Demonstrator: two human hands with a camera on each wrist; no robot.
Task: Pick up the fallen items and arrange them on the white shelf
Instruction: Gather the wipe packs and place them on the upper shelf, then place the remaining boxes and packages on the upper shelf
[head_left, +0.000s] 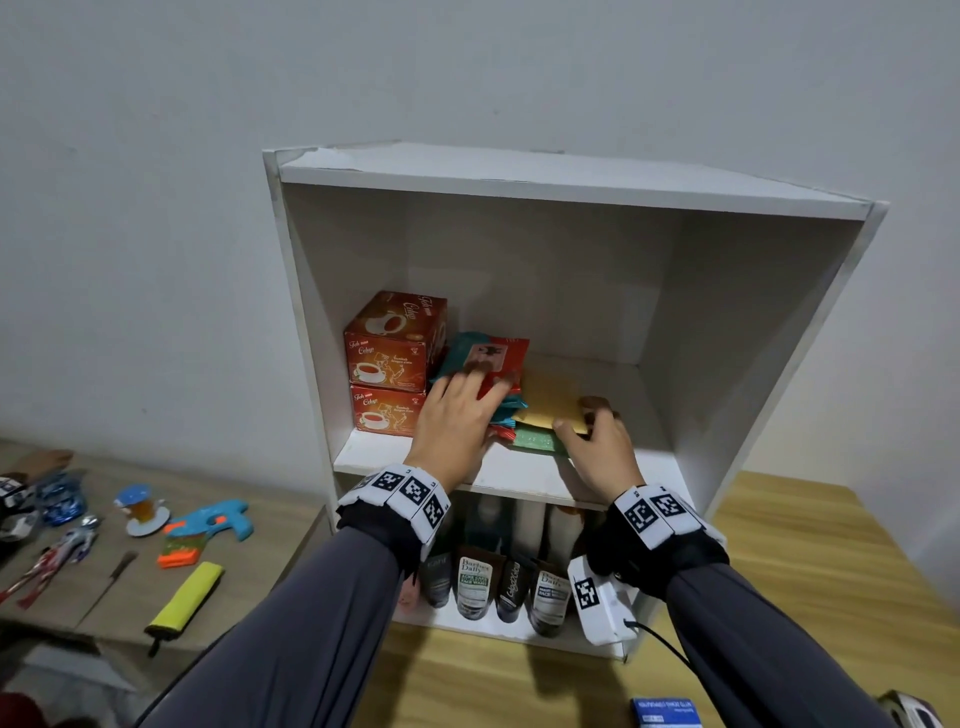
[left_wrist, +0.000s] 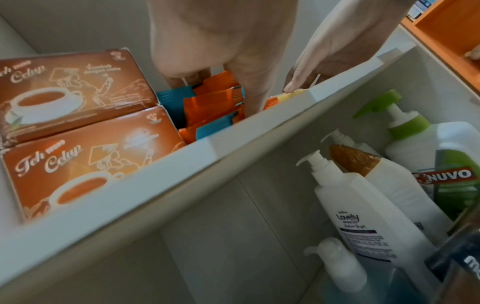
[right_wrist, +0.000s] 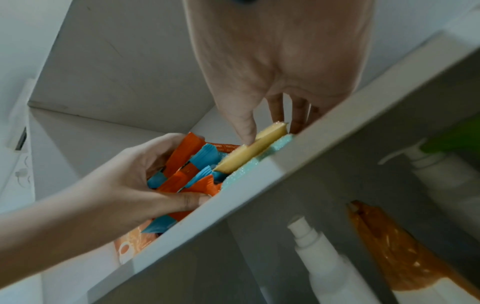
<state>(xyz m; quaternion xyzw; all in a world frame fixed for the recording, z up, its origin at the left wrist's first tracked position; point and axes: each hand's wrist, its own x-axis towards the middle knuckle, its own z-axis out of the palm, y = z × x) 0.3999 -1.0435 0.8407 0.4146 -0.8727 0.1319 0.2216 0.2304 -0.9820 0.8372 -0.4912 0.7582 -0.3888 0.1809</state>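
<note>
The white shelf (head_left: 519, 478) stands on a wooden table. On its upper board, two orange tea boxes (head_left: 389, 358) (left_wrist: 78, 92) are stacked at the left. Beside them lies a pile of orange and blue sachets (head_left: 493, 358) (right_wrist: 187, 164). My left hand (head_left: 467, 395) (right_wrist: 124, 181) grips this pile, fingers over the top and thumb at the front. To the right, a yellow sponge (head_left: 550, 405) (right_wrist: 249, 152) lies on a green one (head_left: 535, 441). My right hand (head_left: 587, 421) (right_wrist: 272, 61) pinches the yellow sponge between thumb and fingers.
The lower compartment holds tubes (head_left: 478, 577) in front and white pump bottles (left_wrist: 363, 205) behind. On a low surface at the left lie a blue toy gun (head_left: 208, 525), a yellow item (head_left: 187, 597) and a cup on a saucer (head_left: 140, 506). A blue box (head_left: 665, 712) sits near me.
</note>
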